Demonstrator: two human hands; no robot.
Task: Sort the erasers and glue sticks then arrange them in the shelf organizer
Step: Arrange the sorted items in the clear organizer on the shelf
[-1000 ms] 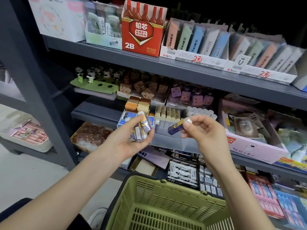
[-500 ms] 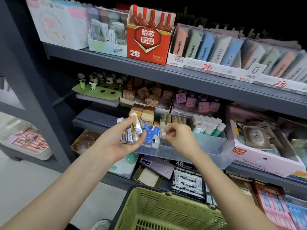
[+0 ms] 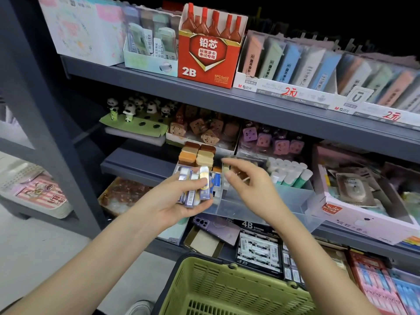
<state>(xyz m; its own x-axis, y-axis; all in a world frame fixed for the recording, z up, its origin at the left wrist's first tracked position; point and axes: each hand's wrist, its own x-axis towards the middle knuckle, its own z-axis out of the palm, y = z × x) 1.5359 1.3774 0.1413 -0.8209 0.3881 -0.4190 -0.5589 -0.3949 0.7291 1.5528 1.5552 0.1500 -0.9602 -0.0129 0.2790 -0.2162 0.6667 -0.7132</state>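
You are standing in a stationery shop. Grey metal shelves (image 3: pixel 227 96) run in tiers from left to right, packed with open display cartons. On the far upper tier are a red box (image 3: pixel 209 53) marked 2B and pastel packs (image 3: pixel 295 64) with handwritten price tags (image 3: pixel 291 92), with glue sticks (image 3: pixel 288 176) one tier down. A green shopping basket (image 3: pixel 227 292) sits nearest you.
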